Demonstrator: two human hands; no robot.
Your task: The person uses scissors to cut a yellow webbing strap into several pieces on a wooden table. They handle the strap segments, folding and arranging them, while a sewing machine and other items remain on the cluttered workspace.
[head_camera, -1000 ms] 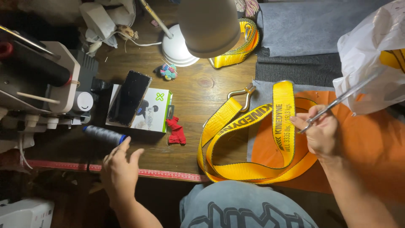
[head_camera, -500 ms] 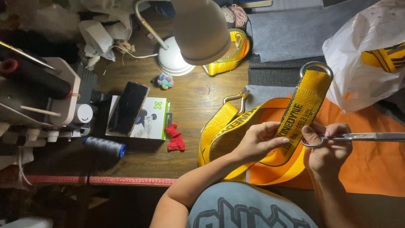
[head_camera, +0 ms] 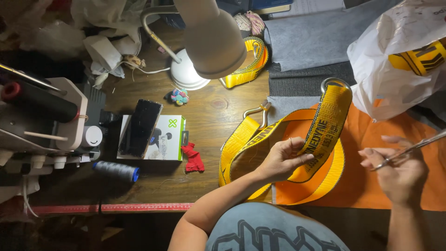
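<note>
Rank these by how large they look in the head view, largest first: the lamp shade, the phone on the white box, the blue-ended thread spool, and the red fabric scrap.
1. Lamp shade, though it sits nearest the camera, which inflates it.
2. Phone.
3. Thread spool.
4. Red fabric scrap; close to the spool, so this last pair is unsure.

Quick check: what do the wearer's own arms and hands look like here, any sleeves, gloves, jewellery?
Both arms are bare to the frame edge: no sleeves or gloves show. The left hand seems to wear a thin ring on one finger; it is too small to be sure. The right hand shows no ring, watch or band. No markings or wristwear on either forearm. The only clothing in view is a grey-blue top with dark bold graphic shapes.
</note>
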